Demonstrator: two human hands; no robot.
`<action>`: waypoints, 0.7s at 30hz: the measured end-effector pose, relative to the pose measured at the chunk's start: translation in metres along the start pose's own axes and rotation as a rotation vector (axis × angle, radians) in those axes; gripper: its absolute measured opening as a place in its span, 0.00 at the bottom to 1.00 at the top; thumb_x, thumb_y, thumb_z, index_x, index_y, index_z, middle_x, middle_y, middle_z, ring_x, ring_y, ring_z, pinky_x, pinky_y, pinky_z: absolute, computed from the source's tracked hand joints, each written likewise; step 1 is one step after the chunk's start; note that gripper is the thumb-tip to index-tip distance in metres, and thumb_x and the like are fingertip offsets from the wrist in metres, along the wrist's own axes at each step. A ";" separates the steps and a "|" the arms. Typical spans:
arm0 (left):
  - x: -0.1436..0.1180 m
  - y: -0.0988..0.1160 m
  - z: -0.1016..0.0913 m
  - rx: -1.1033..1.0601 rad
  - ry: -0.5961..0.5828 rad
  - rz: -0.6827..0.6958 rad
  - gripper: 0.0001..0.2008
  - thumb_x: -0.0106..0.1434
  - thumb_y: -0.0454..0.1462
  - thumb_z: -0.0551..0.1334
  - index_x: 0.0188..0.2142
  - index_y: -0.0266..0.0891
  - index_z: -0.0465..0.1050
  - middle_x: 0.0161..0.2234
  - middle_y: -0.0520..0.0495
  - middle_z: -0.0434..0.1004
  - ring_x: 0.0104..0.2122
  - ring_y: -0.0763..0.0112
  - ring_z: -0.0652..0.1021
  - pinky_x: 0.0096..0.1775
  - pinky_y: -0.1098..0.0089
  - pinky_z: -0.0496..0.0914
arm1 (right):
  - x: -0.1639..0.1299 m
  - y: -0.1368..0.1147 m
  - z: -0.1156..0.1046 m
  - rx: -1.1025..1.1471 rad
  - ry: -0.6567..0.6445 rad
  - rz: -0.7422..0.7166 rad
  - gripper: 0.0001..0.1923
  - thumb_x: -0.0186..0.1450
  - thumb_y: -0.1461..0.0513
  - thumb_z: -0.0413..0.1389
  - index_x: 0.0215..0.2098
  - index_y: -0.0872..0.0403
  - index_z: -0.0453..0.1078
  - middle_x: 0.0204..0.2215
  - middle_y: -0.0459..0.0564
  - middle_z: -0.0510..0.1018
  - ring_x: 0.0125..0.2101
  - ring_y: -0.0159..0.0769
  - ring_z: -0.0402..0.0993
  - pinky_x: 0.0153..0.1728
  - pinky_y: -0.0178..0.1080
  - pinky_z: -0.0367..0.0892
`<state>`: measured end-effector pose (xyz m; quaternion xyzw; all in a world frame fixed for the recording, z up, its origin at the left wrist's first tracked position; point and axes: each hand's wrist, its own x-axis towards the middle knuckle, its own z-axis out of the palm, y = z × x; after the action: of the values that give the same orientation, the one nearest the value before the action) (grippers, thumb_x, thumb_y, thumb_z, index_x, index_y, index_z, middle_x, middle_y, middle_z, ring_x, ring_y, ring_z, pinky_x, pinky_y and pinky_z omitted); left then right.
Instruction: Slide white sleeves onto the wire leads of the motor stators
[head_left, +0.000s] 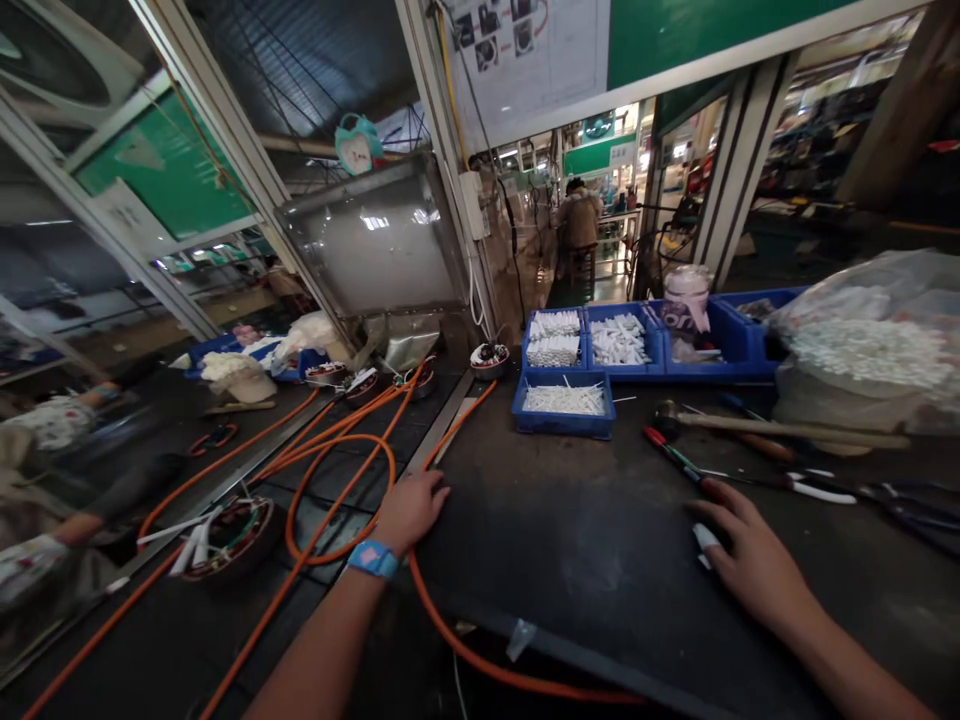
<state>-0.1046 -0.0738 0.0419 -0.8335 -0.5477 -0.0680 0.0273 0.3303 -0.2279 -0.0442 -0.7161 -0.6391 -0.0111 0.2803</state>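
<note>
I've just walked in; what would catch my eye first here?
Probably the bright orange lines coiling across the left side, beside the left hand. Next, the blue bins toward the back of the dark table, several holding white pieces. Beyond the right hand sits a bulging clear bag.

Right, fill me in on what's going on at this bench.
The person's left hand is beside orange cables, visibly holding nothing. Their right hand is at the dark bench, fingertips close to a red-and-green-handled tool; whether they touch it is unclear. Farther off, between the hands, a blue tray holds white sticks.
</note>
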 end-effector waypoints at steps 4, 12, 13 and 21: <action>0.009 0.007 0.020 -0.065 0.107 -0.003 0.19 0.62 0.40 0.56 0.53 0.40 0.65 0.54 0.41 0.66 0.53 0.62 0.69 0.53 0.61 0.64 | -0.001 -0.002 -0.002 0.005 0.001 -0.002 0.19 0.55 0.66 0.49 0.44 0.53 0.71 0.57 0.54 0.60 0.54 0.45 0.63 0.52 0.46 0.65; 0.014 0.006 0.045 -0.186 0.193 -0.026 0.12 0.63 0.38 0.53 0.43 0.39 0.72 0.45 0.44 0.74 0.47 0.65 0.72 0.52 0.62 0.66 | -0.001 0.000 -0.002 -0.036 -0.038 -0.030 0.19 0.55 0.65 0.48 0.43 0.55 0.72 0.58 0.56 0.59 0.54 0.47 0.62 0.52 0.48 0.65; 0.013 0.005 0.046 -0.191 0.200 -0.034 0.12 0.63 0.37 0.53 0.42 0.39 0.72 0.44 0.45 0.75 0.46 0.65 0.73 0.51 0.62 0.66 | -0.001 0.000 -0.002 -0.040 -0.035 -0.032 0.19 0.55 0.65 0.48 0.42 0.55 0.72 0.58 0.56 0.60 0.54 0.47 0.63 0.52 0.48 0.65; 0.013 0.006 0.046 -0.212 0.222 -0.044 0.11 0.62 0.36 0.53 0.40 0.40 0.73 0.42 0.45 0.76 0.45 0.65 0.74 0.50 0.62 0.67 | -0.003 -0.003 -0.004 -0.080 -0.026 -0.057 0.19 0.54 0.65 0.48 0.42 0.55 0.72 0.56 0.56 0.62 0.53 0.47 0.64 0.51 0.48 0.65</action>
<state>-0.0908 -0.0590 -0.0017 -0.8069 -0.5491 -0.2177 -0.0020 0.3282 -0.2317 -0.0409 -0.7082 -0.6620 -0.0352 0.2428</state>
